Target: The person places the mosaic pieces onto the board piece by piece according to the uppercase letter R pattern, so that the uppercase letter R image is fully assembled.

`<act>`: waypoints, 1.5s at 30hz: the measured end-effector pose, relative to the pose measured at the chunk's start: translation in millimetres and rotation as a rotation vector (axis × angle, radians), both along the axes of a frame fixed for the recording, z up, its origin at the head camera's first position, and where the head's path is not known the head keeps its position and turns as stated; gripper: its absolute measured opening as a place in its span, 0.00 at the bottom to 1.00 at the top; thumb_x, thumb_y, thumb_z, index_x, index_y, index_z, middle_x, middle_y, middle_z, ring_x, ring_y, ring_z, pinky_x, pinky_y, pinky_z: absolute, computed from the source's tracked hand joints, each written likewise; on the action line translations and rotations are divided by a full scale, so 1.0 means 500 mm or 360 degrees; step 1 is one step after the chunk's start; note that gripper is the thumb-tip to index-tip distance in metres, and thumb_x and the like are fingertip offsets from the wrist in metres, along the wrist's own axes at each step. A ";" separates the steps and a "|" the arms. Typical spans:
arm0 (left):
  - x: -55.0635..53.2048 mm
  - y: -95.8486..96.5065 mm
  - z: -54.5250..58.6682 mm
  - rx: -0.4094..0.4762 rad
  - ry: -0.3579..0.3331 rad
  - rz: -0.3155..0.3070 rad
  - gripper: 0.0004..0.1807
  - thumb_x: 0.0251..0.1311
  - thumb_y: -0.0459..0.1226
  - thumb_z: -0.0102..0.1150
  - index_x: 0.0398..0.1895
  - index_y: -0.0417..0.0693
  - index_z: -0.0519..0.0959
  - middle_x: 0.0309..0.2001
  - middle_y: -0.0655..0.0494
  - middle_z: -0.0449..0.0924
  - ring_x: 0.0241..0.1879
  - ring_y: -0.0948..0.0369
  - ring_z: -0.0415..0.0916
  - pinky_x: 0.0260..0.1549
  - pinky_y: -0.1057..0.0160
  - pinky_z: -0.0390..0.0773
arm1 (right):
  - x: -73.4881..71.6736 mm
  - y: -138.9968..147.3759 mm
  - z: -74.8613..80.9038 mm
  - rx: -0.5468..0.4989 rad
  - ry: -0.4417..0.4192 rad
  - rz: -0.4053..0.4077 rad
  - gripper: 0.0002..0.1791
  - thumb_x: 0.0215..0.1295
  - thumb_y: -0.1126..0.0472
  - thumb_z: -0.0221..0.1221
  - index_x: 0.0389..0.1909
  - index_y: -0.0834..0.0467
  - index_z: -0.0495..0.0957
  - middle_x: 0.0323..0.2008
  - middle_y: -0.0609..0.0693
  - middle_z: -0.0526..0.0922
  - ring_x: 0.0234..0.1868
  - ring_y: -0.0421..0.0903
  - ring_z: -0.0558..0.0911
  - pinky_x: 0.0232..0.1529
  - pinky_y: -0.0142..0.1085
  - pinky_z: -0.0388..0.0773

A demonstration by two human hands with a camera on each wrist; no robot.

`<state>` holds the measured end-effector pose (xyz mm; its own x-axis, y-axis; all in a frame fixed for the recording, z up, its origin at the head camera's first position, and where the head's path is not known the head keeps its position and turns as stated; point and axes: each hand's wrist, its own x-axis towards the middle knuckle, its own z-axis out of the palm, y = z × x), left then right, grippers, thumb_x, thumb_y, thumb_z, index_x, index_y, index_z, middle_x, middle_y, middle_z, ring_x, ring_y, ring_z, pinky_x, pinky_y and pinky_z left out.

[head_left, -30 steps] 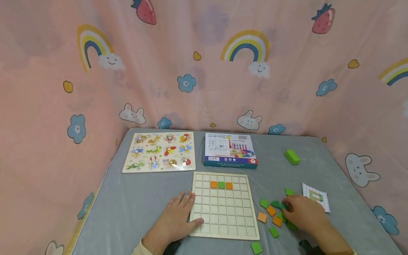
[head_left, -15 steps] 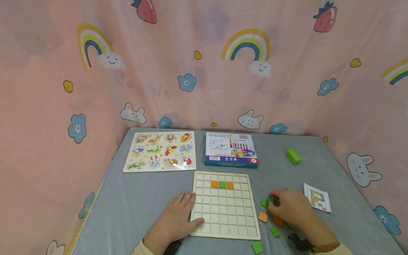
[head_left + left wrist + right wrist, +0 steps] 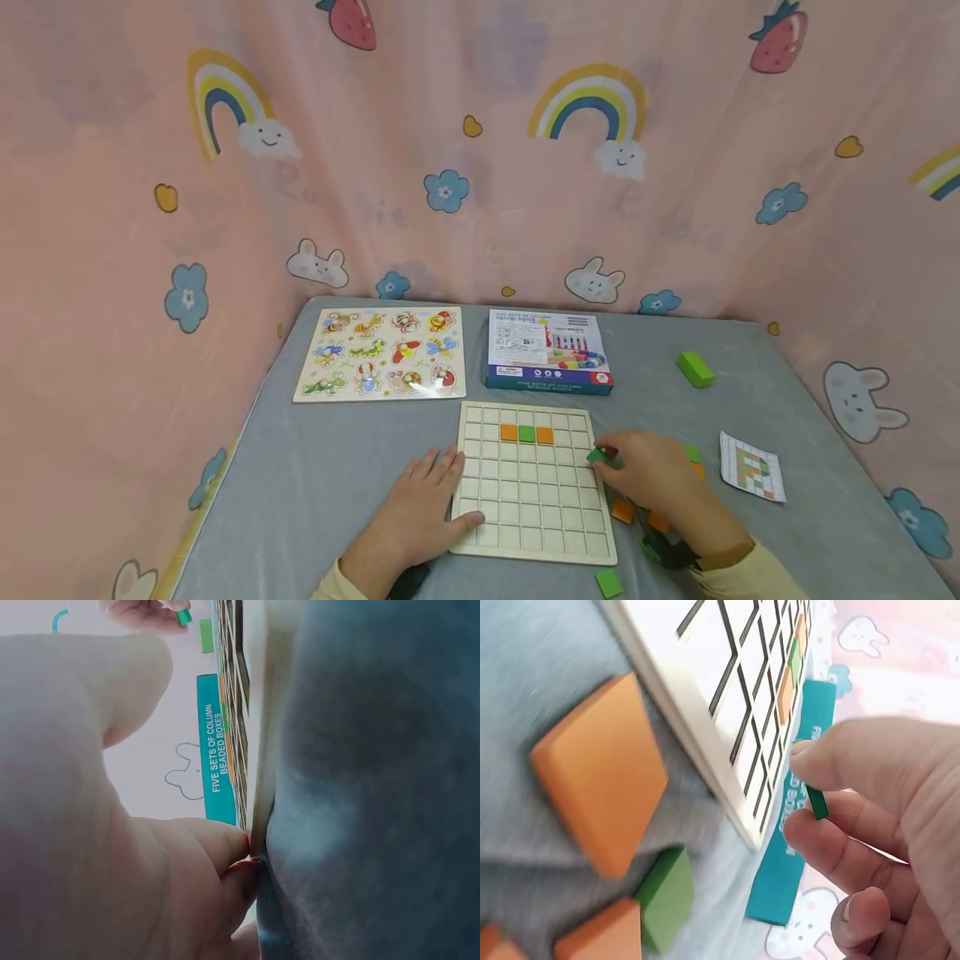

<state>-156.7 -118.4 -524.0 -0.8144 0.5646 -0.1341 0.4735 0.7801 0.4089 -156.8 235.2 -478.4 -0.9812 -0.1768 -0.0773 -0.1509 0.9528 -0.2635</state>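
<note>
A pale gridded board (image 3: 528,492) lies on the grey table, with an orange tile (image 3: 509,432), a green tile (image 3: 527,434) and another orange tile (image 3: 545,436) in its second row from the back. My left hand (image 3: 416,512) rests at the board's left side, fingers straight at the edge and thumb over the rim. Between thumb and fingertips my right hand (image 3: 652,471) pinches a dark green piece (image 3: 817,801), over the board's right edge in the head view. Loose orange (image 3: 604,776) and green tiles (image 3: 666,900) lie below this hand, partly hidden by it.
Behind the board lie an insect picture puzzle (image 3: 381,354) and a bead-toy box (image 3: 549,352). A green block (image 3: 695,368) sits at the back right, with a pattern card (image 3: 752,467) nearer. One green tile (image 3: 609,583) lies near the board's front right corner.
My right hand has moved left from the loose tiles to the board's right edge, carrying a dark green piece. The left hand stays at the board; the head view has shifted slightly.
</note>
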 end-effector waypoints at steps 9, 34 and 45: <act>0.002 0.001 -0.003 -0.0050 0.0000 0.0011 0.51 0.72 0.69 0.52 0.84 0.41 0.61 0.83 0.46 0.58 0.81 0.42 0.53 0.75 0.38 0.59 | -0.030 -0.021 -0.026 0.0044 -0.0044 -0.0028 0.18 0.66 0.47 0.75 0.49 0.53 0.90 0.28 0.39 0.79 0.25 0.40 0.72 0.24 0.35 0.71; 0.004 0.001 0.008 -0.0038 0.0060 0.0018 0.51 0.72 0.68 0.54 0.83 0.40 0.63 0.82 0.46 0.60 0.80 0.42 0.55 0.74 0.38 0.61 | -0.060 -0.061 -0.046 0.0060 0.0206 0.0050 0.07 0.63 0.59 0.78 0.40 0.51 0.93 0.34 0.43 0.87 0.31 0.41 0.80 0.30 0.39 0.80; 0.004 -0.001 0.004 -0.0022 0.0043 0.0014 0.51 0.72 0.68 0.54 0.83 0.40 0.63 0.82 0.45 0.60 0.80 0.42 0.55 0.74 0.38 0.60 | -0.071 -0.063 -0.054 0.0197 0.0253 0.0154 0.06 0.65 0.55 0.76 0.39 0.51 0.94 0.33 0.42 0.86 0.31 0.42 0.81 0.33 0.41 0.85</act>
